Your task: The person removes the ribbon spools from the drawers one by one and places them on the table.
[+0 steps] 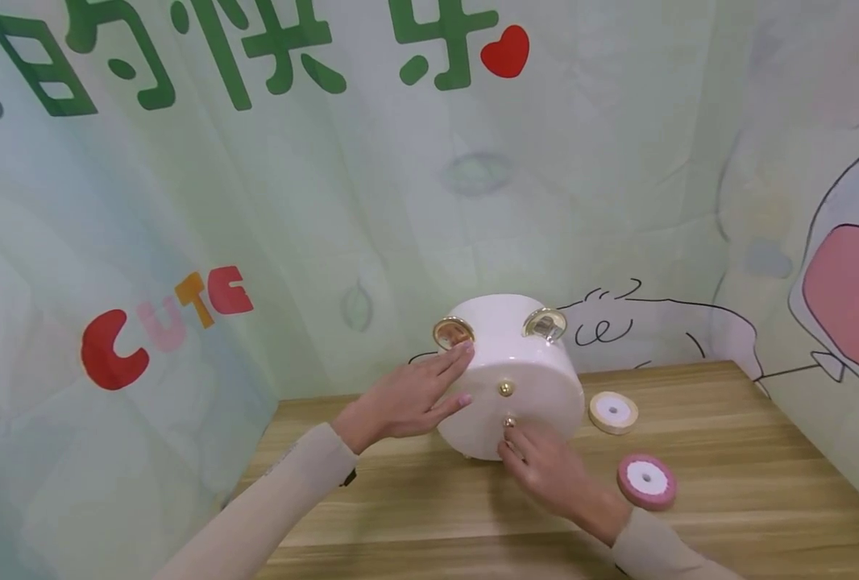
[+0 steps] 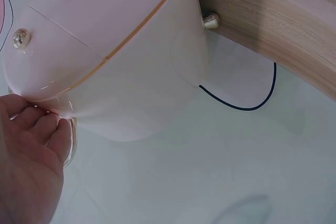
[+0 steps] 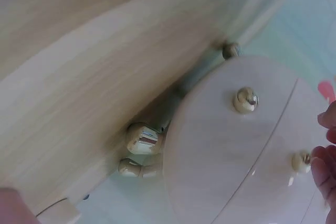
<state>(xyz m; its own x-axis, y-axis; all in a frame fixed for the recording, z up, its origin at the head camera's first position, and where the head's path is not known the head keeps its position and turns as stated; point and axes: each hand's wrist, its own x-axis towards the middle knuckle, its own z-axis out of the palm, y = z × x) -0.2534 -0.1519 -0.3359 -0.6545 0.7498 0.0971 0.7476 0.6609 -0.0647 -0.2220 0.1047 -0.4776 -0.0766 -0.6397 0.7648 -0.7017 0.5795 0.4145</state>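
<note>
A glossy white round box (image 1: pixel 498 322) with gold-rimmed ears (image 1: pixel 545 324) stands on the table; seams divide its front, which bears gold knobs. My left hand (image 1: pixel 418 395) rests against its upper left, fingertips at the left ear (image 1: pixel 453 326). The left wrist view shows these fingers (image 2: pixel 39 124) along the box's edge. Low at the front, my right hand (image 1: pixel 545 467) pinches the middle knob (image 3: pixel 301 161) with its fingertips. Above that is the upper knob (image 1: pixel 505 388); a lower knob (image 3: pixel 245 99) shows in the right wrist view, hidden behind my hand in the head view.
Right of the box lie a cream ribbon roll (image 1: pixel 613 412) and a pink ribbon roll (image 1: pixel 647 481) on the wooden table (image 1: pixel 749 451). A printed cloth backdrop (image 1: pixel 371 201) surrounds the table at the back and both sides.
</note>
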